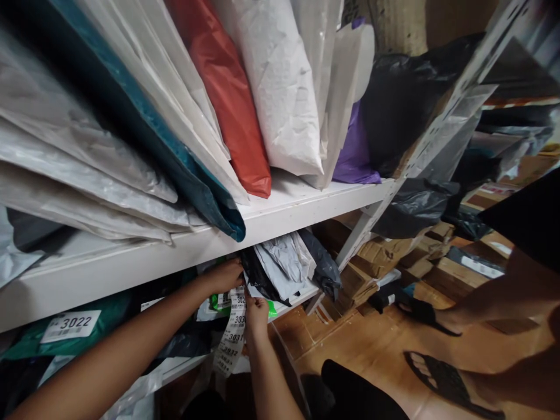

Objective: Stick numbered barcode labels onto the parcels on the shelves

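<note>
On the lower shelf, my left hand (228,275) has its fingers closed at the edge of a black plastic mailer (261,279); what they grip is partly hidden. Just below it and to the right, my right hand (257,312) pinches a strip of white number labels (236,335). The strip hangs down between my forearms, with printed numbers such as 3031 and 3032. Bright green packaging (272,310) shows behind my hands. A grey-white mailer (282,265) leans against the black one. Left of my arm, a green packet (26,338) carries a label reading 3022.
Above my hands runs the white upper shelf's edge (289,213), packed with leaning mailers, including a red one (245,134) and a teal one (175,157). A slotted metal post (420,146) stands to the right. Cardboard boxes (464,277) lie beyond; another person's sandalled foot (437,373) is on the floor.
</note>
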`<state>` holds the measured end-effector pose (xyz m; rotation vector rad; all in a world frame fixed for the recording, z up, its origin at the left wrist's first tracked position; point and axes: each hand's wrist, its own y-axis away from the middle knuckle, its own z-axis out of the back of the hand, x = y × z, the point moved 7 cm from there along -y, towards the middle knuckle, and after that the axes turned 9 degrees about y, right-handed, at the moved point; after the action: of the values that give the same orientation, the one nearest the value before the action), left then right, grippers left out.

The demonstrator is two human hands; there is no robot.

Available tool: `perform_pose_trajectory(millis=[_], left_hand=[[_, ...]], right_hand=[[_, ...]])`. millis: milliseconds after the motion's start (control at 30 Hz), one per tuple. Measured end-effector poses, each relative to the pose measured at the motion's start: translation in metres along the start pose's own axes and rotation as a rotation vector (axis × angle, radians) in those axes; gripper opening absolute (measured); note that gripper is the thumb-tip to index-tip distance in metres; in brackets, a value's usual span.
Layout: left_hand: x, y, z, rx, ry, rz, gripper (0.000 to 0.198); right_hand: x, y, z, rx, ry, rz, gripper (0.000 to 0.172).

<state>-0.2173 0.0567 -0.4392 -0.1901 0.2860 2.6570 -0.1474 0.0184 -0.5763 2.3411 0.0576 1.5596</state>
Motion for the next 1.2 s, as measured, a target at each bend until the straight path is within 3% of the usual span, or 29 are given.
perform_pose_trajectory(millis=[133, 300, 500, 600, 667, 767, 833, 900, 1000, 1100, 1200], left_hand=[[-0.007, 0.003, -0.007, -0.033, -0.061, 0.013, 0.032], [-0.006, 0.006, -0.010, -0.140, -0.112, 0.111, 0.036], [-0.003, 0.010, -0.009, -0.264, -0.128, 0.233, 0.038], [0.000, 0.018, -0.002, -0.364, -0.124, 0.298, 0.036], [-0.009, 0.022, 0.001, -0.384, -0.128, 0.124, 0.028], [-0.030, 0.033, -0.007, -0.204, -0.093, -0.346, 0.018], [-0.031, 0.041, -0.010, -0.093, -0.007, -0.468, 0.013], [-0.027, 0.043, -0.006, -0.064, 0.089, -0.433, 0.014], [-0.022, 0.035, -0.002, -0.065, 0.177, -0.243, 0.026], [-0.022, 0.024, -0.001, -0.090, 0.151, -0.043, 0.039], [-0.028, 0.019, -0.006, -0.081, 0.022, -0.007, 0.029]], right_hand=[[-0.001, -0.007, 0.002, -0.006, 0.053, -0.005, 0.036], [0.005, -0.002, 0.003, 0.083, 0.064, -0.031, 0.050], [-0.003, 0.029, 0.012, 0.142, 0.017, -0.148, 0.056], [-0.012, 0.050, 0.018, 0.308, -0.040, -0.267, 0.056], [-0.012, 0.060, 0.026, 0.459, -0.079, -0.332, 0.049], [0.003, 0.058, 0.044, 0.555, -0.133, -0.325, 0.050], [0.020, 0.050, 0.047, 0.569, -0.145, -0.230, 0.045], [0.035, 0.043, 0.038, 0.587, -0.111, -0.105, 0.037], [0.041, 0.035, 0.017, 0.528, -0.030, 0.018, 0.029], [0.032, 0.030, 0.005, 0.463, 0.031, 0.053, 0.025], [0.024, 0.029, 0.004, 0.462, 0.082, 0.059, 0.027]])
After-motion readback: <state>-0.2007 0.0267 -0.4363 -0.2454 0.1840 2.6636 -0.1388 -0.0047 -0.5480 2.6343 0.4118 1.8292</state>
